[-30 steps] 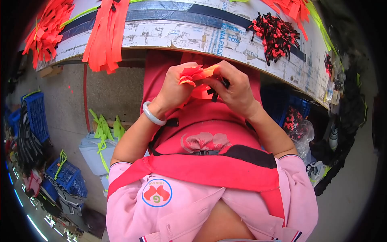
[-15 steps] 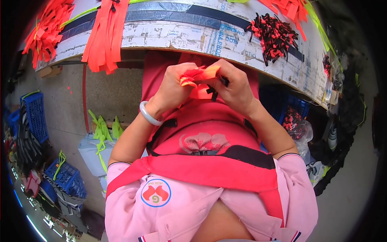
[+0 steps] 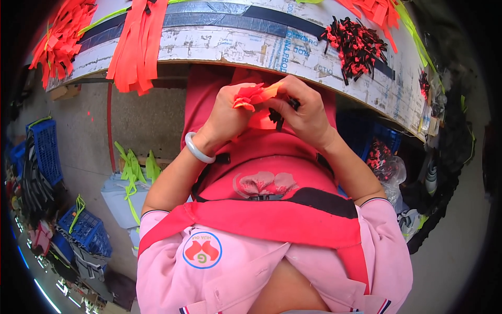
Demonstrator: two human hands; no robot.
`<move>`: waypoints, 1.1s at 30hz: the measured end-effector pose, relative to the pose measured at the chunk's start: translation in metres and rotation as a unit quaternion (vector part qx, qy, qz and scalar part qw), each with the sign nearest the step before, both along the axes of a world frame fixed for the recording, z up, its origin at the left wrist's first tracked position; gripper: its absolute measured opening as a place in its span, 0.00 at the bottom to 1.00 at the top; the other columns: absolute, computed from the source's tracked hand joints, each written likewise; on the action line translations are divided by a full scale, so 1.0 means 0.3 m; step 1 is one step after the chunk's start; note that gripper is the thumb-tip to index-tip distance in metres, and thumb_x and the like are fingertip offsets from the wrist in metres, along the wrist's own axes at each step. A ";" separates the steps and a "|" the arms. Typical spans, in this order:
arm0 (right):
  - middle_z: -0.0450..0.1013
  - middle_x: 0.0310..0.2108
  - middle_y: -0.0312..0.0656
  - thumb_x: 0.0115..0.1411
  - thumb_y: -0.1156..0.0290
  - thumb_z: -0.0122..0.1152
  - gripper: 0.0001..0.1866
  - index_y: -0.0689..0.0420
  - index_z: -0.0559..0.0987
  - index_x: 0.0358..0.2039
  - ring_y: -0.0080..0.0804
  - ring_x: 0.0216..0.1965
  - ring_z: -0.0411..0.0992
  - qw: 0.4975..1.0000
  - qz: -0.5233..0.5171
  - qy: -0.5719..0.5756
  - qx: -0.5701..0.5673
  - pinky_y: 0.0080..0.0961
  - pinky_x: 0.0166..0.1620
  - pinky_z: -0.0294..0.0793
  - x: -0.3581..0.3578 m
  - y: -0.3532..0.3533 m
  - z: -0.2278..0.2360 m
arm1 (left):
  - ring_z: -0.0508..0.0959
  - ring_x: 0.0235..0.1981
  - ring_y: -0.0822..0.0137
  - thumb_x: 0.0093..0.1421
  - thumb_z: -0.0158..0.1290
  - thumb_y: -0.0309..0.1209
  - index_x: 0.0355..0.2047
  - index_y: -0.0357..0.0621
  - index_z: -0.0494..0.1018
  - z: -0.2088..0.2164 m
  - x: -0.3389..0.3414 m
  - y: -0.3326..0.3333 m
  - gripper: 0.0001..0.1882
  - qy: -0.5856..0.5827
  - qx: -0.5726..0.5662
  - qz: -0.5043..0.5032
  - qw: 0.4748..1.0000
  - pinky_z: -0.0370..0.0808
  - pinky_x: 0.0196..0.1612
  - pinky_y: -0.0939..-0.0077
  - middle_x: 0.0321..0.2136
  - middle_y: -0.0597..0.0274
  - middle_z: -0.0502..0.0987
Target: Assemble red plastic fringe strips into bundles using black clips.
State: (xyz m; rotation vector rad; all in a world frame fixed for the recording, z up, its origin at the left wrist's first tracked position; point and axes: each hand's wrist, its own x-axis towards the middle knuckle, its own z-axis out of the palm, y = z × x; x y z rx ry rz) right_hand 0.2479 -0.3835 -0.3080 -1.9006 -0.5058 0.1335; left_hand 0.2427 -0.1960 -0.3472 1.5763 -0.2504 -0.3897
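Note:
My left hand [image 3: 226, 112], with a pale bangle at the wrist, is closed around a bunch of orange-red fabric strips [image 3: 251, 97]. The folded ends stick out between its thumb and fingers. Close beside it, my right hand [image 3: 306, 112] pinches the same strips at their other end. Small black strip pieces [image 3: 276, 118] poke out below and beside the right fingers. Both hands are over my lap, in front of the red apron [image 3: 240, 172], just short of the table edge. How the strips lie inside each grip is hidden.
Ahead is a worn white tabletop [image 3: 209, 44] with long orange strips [image 3: 133, 49] draped over its edge. A black-and-red heap of small pieces [image 3: 358, 47] lies on it to the right, more orange strips [image 3: 65, 39] at left. Blue crates [image 3: 86, 230] stand on the floor at left.
My right fingers have shifted slightly on the strips, and more black pieces show beside them. The left hand has turned a little, keeping its grip.

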 end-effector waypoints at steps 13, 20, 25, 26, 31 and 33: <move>0.69 0.29 0.44 0.54 0.79 0.63 0.08 0.62 0.75 0.34 0.37 0.28 0.71 0.999 0.002 -0.031 -0.038 0.27 0.31 0.70 -0.006 -0.012 -0.035 | 0.73 0.29 0.76 0.52 0.56 0.17 0.33 0.35 0.74 -0.026 0.006 0.014 0.08 -0.018 0.043 -0.034 0.998 0.71 0.33 0.80 0.27 0.65 0.74; 0.71 0.28 0.42 0.56 0.75 0.63 0.06 0.62 0.77 0.33 0.29 0.28 0.71 1.000 -0.004 0.024 -0.009 0.23 0.32 0.70 -0.022 -0.023 -0.022 | 0.74 0.29 0.76 0.55 0.58 0.21 0.33 0.37 0.74 0.033 -0.005 0.011 0.05 0.008 -0.031 0.029 0.999 0.71 0.33 0.80 0.27 0.66 0.75; 0.71 0.27 0.42 0.56 0.74 0.63 0.07 0.63 0.77 0.33 0.29 0.28 0.72 0.999 -0.002 0.032 0.003 0.23 0.32 0.70 -0.024 -0.020 -0.018 | 0.73 0.30 0.78 0.58 0.57 0.22 0.33 0.37 0.73 0.028 -0.010 0.026 0.04 -0.045 0.021 0.006 0.999 0.70 0.33 0.82 0.27 0.66 0.74; 0.71 0.27 0.42 0.56 0.74 0.63 0.07 0.62 0.76 0.33 0.29 0.27 0.71 0.999 -0.001 0.045 -0.001 0.23 0.32 0.70 -0.023 -0.018 -0.007 | 0.73 0.30 0.78 0.58 0.57 0.22 0.33 0.37 0.73 0.030 -0.011 0.021 0.04 -0.046 0.021 0.006 0.999 0.70 0.33 0.82 0.27 0.66 0.74; 0.70 0.26 0.41 0.57 0.74 0.63 0.06 0.63 0.76 0.33 0.25 0.26 0.70 0.997 0.017 0.080 -0.009 0.21 0.31 0.69 -0.033 -0.022 -0.027 | 0.72 0.29 0.77 0.57 0.57 0.20 0.32 0.37 0.73 0.019 -0.015 0.009 0.04 -0.117 -0.018 0.027 0.993 0.70 0.33 0.82 0.26 0.67 0.73; 0.70 0.26 0.39 0.58 0.75 0.63 0.06 0.63 0.76 0.33 0.21 0.26 0.69 0.994 0.031 0.104 -0.021 0.20 0.30 0.69 -0.046 -0.016 -0.043 | 0.72 0.29 0.77 0.57 0.56 0.20 0.31 0.37 0.73 0.011 -0.037 0.018 0.03 -0.077 -0.004 0.027 0.997 0.69 0.33 0.81 0.26 0.67 0.73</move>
